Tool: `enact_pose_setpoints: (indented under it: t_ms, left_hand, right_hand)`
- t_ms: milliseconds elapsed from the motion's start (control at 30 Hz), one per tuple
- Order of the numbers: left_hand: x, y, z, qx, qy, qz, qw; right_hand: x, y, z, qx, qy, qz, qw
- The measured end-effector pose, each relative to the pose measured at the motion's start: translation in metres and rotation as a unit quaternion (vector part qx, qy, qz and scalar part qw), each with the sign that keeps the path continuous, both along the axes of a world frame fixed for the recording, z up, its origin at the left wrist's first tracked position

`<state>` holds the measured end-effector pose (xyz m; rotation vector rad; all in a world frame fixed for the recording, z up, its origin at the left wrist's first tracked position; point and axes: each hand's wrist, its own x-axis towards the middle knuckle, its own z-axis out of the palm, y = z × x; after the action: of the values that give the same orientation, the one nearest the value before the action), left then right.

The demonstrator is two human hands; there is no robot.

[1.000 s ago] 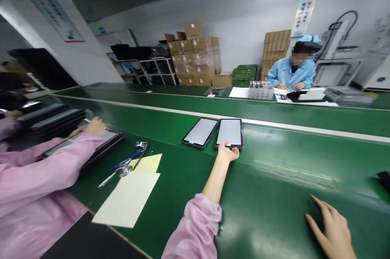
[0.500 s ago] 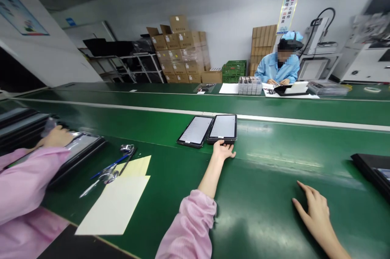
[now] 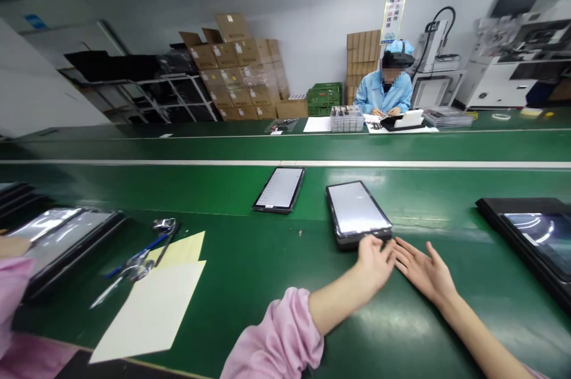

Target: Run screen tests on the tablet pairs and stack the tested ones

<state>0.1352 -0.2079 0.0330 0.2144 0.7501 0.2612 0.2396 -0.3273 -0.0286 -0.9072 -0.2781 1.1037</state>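
A tablet (image 3: 357, 207) has just been drawn toward the person and to the right, away from the other tablet (image 3: 280, 187), beside which it was lying half a second ago. A clear gap is now left between the two, and the moved one has been turned at a slant and brought within reach of both hands.

Its near edge is met by the left hand (image 3: 375, 263), whose fingers are curled at the corner; whether the edge is pinched or only pushed cannot be told, nor whether the tablet is lifted off the tabletop (image 3: 267, 260). The right hand (image 3: 426, 275) has been brought in beside the left, its grip spread and nothing held. At the far right a dark case (image 3: 495, 215) is seen; white paper (image 3: 151, 307) is laid at the left.
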Motion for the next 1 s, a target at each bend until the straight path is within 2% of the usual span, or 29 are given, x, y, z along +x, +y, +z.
enact_pose_setpoints:
  t_ms: [33,100,133,167,200,233,267,300,333,367,400,467,567,667,833,1000]
  left_hand:
    - [-0.007,-0.018,0.001,-0.009,0.004,-0.034,0.999]
    - [-0.024,-0.039,0.008,-0.021,0.012,-0.153,0.988]
    - [-0.031,-0.04,0.015,-0.017,0.003,-0.206,0.978]
    - [-0.038,-0.033,0.023,-0.001,-0.017,-0.231,0.973]
    - [-0.045,-0.019,0.032,0.023,-0.044,-0.219,0.974]
    - [-0.05,0.002,0.041,0.06,-0.072,-0.141,0.985]
    - [-0.055,0.029,0.05,0.096,-0.076,-0.029,0.992]
    - [-0.059,0.06,0.058,0.119,-0.047,0.103,0.986]
    - [-0.064,0.092,0.063,0.123,0.011,0.234,0.964]
    - [-0.07,0.124,0.067,0.121,0.047,0.288,0.949]
    - [-0.076,0.153,0.069,0.117,0.068,0.313,0.94]
    - [-0.091,0.198,0.067,0.097,0.093,0.323,0.937]
    - [-0.107,0.232,0.054,0.077,0.082,0.296,0.949]
    - [-0.11,0.242,0.037,0.071,0.059,0.279,0.956]
    - [-0.098,0.247,0.013,0.06,0.032,0.259,0.963]
    - [-0.091,0.246,0.003,0.068,-0.005,0.225,0.972]
  right_hand:
    - [0.003,-0.004,0.001,-0.009,0.009,0.01,1.0]
    - [0.008,-0.014,0.003,-0.028,0.019,0.02,0.999]
    - [0.009,-0.019,0.003,-0.036,0.022,0.021,0.999]
    - [0.009,-0.023,0.003,-0.042,0.023,0.019,0.999]
    - [0.009,-0.027,0.002,-0.046,0.022,0.016,0.999]
    - [0.009,-0.029,0.001,-0.048,0.019,0.011,0.999]
    - [0.009,-0.031,0.0,-0.047,0.014,0.007,0.999]
    - [0.008,-0.032,-0.001,-0.044,0.007,0.005,0.999]
    - [0.008,-0.032,-0.002,-0.04,-0.001,0.007,0.999]
    - [0.008,-0.032,-0.003,-0.037,-0.008,0.011,0.999]
    - [0.007,-0.031,-0.003,-0.035,-0.012,0.014,0.999]
    - [0.007,-0.029,-0.002,-0.035,-0.014,0.019,0.999]
    - [0.006,-0.027,0.0,-0.032,0.01,0.018,0.999]
    - [0.006,-0.027,0.0,-0.017,0.043,0.017,0.999]
    - [0.008,-0.028,-0.001,0.01,0.097,0.015,0.995]
    - [0.006,-0.024,-0.001,0.004,0.082,0.016,0.997]
